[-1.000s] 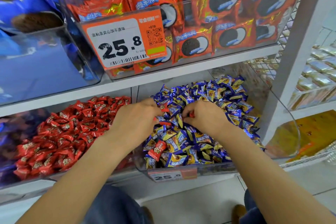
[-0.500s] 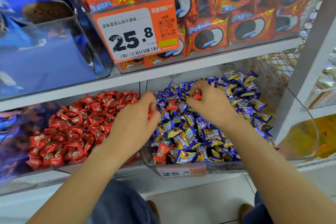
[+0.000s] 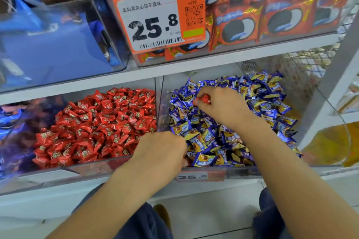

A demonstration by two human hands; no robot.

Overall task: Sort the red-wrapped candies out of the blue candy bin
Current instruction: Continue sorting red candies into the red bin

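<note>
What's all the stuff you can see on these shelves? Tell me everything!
blue candies: a big heap, blue and yellow, lower right bin
red candies: a big heap, red, lower left bin
red candy: one, red, pinched above the blue heap
cookie packs: many, orange-red, upper bin
price tag: one, orange and white, reads 25.8, front of the upper bin
blue packs: several, blue, upper left, blurred
left hand: one, at the front left corner of the blue candy bin, fingers hidden
right hand: one, pinching the red candy

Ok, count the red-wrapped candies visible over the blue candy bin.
1: a red candy pinched by the right hand over the blue candies. Others may hide under the left hand.
</note>
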